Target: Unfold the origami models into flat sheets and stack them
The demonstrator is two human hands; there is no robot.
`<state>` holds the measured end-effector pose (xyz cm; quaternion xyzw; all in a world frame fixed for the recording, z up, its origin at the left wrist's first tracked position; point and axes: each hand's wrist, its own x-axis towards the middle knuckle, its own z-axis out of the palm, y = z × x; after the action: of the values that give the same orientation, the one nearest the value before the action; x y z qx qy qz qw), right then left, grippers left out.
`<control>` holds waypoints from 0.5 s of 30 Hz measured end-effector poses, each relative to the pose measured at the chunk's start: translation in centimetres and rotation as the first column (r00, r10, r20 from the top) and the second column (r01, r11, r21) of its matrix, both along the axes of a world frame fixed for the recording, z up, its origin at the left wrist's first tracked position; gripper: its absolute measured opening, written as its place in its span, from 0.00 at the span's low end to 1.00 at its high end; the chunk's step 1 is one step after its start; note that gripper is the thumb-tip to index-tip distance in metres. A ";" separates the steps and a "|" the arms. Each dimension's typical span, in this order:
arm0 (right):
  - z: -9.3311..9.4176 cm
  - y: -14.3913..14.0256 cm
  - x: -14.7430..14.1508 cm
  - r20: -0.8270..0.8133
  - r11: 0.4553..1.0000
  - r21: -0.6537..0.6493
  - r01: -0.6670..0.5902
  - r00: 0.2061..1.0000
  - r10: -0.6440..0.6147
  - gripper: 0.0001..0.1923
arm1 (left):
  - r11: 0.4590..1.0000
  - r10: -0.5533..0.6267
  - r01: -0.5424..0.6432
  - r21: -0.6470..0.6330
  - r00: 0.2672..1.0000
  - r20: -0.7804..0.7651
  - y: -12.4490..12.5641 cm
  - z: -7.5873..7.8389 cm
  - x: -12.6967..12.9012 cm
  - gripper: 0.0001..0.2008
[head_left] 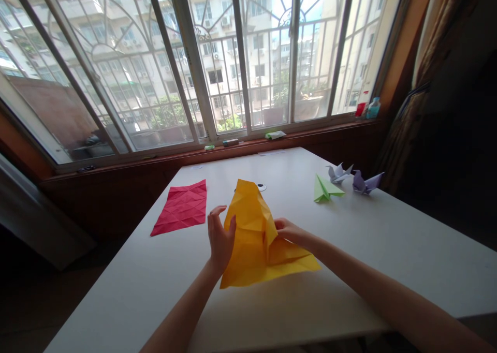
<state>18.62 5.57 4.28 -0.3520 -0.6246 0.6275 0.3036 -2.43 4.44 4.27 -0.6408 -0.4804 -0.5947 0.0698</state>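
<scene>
the yellow paper [254, 234] stands half-lifted near the middle of the white tabletop [388, 239], its creased peak raised and its lower flap lying flat. the left hand [219, 239] presses against the paper's left edge, thumb on the sheet, fingers loosely spread. the right hand [289, 231] has a closed grip on a fold at the paper's right side. left of the yellow paper lies a creased red sheet [181, 207]. right of it and farther back sit a green folded piece [325, 188] and two purple folded figures [351, 178].
</scene>
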 end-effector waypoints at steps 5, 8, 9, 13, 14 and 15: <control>-0.2 0.6 0.3 -0.011 0.998 -0.063 0.029 0.999 -0.030 0.11 | 0.976 -0.189 0.169 -0.135 0.970 -0.152 -0.2 -0.5 0.2 0.08; -0.6 1.1 0.2 -0.012 0.991 0.006 0.134 0.991 -0.134 0.12 | 0.914 -0.359 0.316 -0.256 0.922 -0.143 -0.8 -0.3 0.7 0.07; -0.8 1.2 0.2 -0.016 0.984 0.047 0.173 0.985 -0.173 0.11 | 0.880 -0.418 0.369 -0.300 0.900 -0.121 -1.0 -0.3 0.8 0.06; -0.7 0.9 -0.4 -0.065 0.929 0.218 0.299 0.954 -0.292 0.11 | 0.738 -0.539 0.521 -0.429 0.837 0.090 -1.5 -0.4 1.3 0.06; -0.6 0.7 -0.6 -0.078 0.920 0.246 0.305 0.952 -0.295 0.12 | 0.708 -0.536 0.549 -0.445 0.827 0.169 -1.5 -0.6 1.5 0.08; -0.3 0.4 -0.7 -0.090 0.917 0.266 0.298 0.954 -0.285 0.13 | 0.680 -0.522 0.578 -0.450 0.814 0.255 -1.5 -0.8 1.7 0.11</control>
<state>17.91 5.97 3.93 -0.3796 -0.6388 0.4905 0.4552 -0.77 2.98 3.49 -0.7177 -0.4074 -0.4726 -0.3091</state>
